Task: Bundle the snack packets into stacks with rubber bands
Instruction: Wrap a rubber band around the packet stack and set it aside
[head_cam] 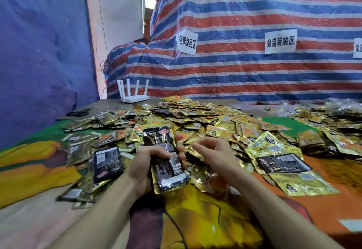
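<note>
Lengthwise, left hand (146, 167) grips packet stack (164, 156), pointing away.

Left hand (143, 170) grips packet stack (165, 162), fingers wrapped; right hand (213, 154) alongside, fingers loosely curled.

Gold-and-black snack packets (195, 115); red, blue, white striped tarp (244, 72)

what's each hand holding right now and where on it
The left hand grips a stack of packets round its middle, thumb across the front. The right hand holds nothing visible.
</note>
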Motion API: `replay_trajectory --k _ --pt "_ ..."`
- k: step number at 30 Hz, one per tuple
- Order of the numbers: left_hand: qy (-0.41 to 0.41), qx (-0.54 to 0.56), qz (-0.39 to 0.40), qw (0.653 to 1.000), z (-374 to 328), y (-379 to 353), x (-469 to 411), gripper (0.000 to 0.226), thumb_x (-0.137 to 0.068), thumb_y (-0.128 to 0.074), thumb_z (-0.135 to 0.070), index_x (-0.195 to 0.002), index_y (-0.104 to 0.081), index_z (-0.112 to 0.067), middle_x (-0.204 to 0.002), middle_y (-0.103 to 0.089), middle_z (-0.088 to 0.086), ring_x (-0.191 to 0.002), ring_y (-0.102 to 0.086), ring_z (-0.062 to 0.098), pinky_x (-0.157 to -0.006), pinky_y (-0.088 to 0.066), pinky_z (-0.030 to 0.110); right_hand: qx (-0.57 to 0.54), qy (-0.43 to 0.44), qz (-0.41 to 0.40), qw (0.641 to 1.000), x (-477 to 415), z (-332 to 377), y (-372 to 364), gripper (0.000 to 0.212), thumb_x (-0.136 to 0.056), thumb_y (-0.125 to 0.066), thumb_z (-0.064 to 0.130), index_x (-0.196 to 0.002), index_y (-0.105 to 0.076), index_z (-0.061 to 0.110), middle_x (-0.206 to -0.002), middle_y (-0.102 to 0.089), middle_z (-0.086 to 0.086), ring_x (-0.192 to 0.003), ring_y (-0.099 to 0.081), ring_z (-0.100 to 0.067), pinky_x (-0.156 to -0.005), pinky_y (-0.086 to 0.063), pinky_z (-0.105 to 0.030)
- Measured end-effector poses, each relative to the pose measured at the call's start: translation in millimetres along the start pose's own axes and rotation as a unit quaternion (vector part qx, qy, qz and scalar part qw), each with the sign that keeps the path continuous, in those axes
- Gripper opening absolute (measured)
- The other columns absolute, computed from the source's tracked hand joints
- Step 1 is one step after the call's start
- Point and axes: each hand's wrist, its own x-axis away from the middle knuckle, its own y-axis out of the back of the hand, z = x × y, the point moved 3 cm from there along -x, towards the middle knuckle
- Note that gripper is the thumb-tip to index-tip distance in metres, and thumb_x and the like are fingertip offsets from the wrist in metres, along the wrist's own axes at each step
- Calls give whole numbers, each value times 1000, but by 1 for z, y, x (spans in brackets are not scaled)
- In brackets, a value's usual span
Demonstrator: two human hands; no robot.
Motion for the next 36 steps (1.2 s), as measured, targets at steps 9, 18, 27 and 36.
replay_trajectory --k 9,18,27,36 --pt "11 74 93 993 -2 -12 2 42 -67 -45 4 -108 -55 -3 -85 -49 8 -77 -50 23 -73 -53 38 -528 -34 225 818 9 23 6 15 -80 -54 15 -74 -66 7 -68 -52 -5 -76 -61 -25 -101 -47 -42" --pt "-17 -8 -109 994 7 2 -8 41 -76 -52 -1 -112 -70 0 -84 -69 13 -70 -68 29 -67 -59 37 -320 -14 62 945 7 14 4 43 -92 -61 0 -128 -68 24 -118 -73 -10 -82 -75 -26 -58 -60 -30" --pt "-146 79 -225 960 -8 14 -11 20 -92 -51 -13 -82 -67 -13 -72 -71 9 -61 -70 25 -60 -56 33 -69 40 47 996 31 28 -36 59 -62 -93 29 -113 -69 43 -121 -67 14 -106 -68 -12 -77 -62 -35" --pt "-110 111 -147 977 -5 1 -9 30 -95 -51 -18 -117 -68 -8 -106 -69 17 -95 -70 31 -81 -60 41 -26 113 -27 993 34 41 -68 68 -65 -90 10 -123 -61 33 -124 -63 -1 -116 -63 -16 -99 -53 -40"
